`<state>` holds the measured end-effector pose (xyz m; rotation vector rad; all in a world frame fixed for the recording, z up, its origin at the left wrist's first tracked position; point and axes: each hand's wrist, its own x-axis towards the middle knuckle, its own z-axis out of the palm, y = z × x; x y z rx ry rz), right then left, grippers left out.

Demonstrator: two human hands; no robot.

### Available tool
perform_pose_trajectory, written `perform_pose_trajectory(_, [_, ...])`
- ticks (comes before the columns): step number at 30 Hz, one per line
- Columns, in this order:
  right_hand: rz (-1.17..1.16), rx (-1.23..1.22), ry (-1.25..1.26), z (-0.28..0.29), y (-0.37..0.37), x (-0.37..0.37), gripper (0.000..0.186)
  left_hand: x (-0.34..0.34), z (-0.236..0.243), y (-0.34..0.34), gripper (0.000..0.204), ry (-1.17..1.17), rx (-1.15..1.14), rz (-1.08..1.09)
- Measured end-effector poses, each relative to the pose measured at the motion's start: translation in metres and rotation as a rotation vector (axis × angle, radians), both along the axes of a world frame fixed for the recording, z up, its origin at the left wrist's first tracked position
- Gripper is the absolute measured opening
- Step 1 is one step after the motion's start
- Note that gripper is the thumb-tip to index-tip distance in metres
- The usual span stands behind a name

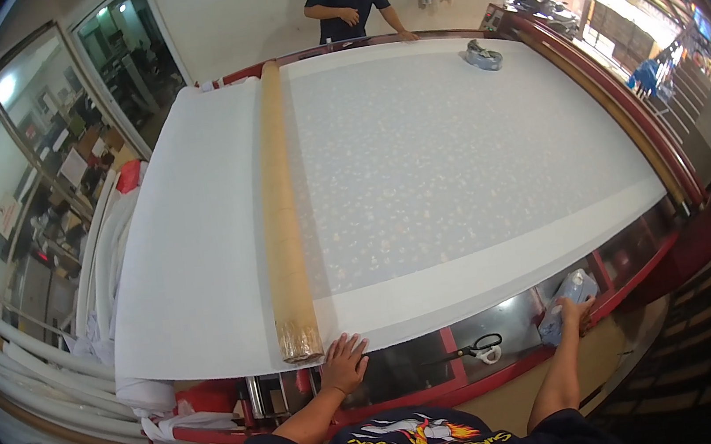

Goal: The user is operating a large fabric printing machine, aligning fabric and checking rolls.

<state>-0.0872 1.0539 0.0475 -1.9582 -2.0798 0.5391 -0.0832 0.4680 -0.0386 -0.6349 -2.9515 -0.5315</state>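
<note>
Dark shirt [400,437] nearest, my left fingers [351,347] lie spread on white cloth [456,174], nearer the six-to-twelve cardboard tube [281,204] at eleven o'clock; my right fingers [573,309] grip a pale-blue packet [577,285].

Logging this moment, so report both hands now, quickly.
Left hand: open, resting at the white fabric's edge.
Right hand: closed on a pale bluish item.

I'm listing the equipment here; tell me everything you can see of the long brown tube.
The long brown tube is a straight cylinder, apparently cardboard, its near end glossy and darker. It lies across the white sheeting, running from far side to near. The left hand is beside its near end; whether they touch is unclear.
</note>
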Motion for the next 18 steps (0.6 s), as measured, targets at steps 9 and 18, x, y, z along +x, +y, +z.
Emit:
perform_pose_trajectory(9, [0.091, -0.055, -0.15, -0.003, -0.005, -0.008, 0.111, 0.002, 0.002, 0.003, 0.046, 0.012, -0.007, -0.017])
perform_pose_trajectory(18, [0.744, 0.283, -0.097, -0.076, -0.148, 0.111, 0.079, 0.013, -0.003, -0.011, 0.043, 0.04, 0.092, 0.001])
